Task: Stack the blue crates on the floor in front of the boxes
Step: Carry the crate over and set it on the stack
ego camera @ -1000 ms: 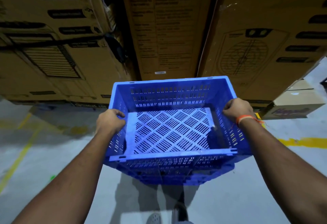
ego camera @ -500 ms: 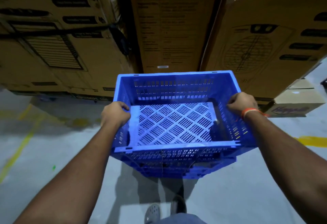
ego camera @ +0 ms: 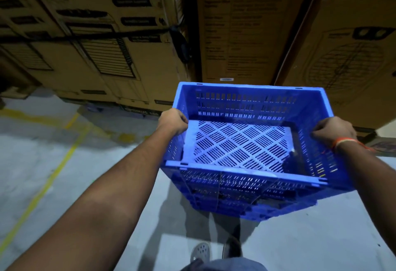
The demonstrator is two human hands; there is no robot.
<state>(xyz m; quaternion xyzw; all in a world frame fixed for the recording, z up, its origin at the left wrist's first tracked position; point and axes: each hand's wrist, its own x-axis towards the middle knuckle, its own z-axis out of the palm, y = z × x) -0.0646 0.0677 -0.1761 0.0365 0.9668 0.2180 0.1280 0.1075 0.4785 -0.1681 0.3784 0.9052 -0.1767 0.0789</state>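
1. The left hand (ego camera: 174,121) is clamped on the left rim of the blue crate (ego camera: 246,142), its fingers (ego camera: 183,118) curled over the edge into the inside.
2. The right hand (ego camera: 334,130) grips the right rim the same way, fingers closed around the top edge; an orange thread band (ego camera: 345,142) circles that wrist.
3. The crate is held between both hands above the floor, open side up, its slotted bottom empty. More blue slotted plastic shows directly beneath it; whether that is a second crate cannot be told.
4. The crate hangs just in front of tall cardboard boxes (ego camera: 246,31) that fill the background.
5. The floor (ego camera: 53,163) is grey concrete with yellow painted lines (ego camera: 53,176) at the left.
6. A grey perforated shoe (ego camera: 200,251) shows below the crate.
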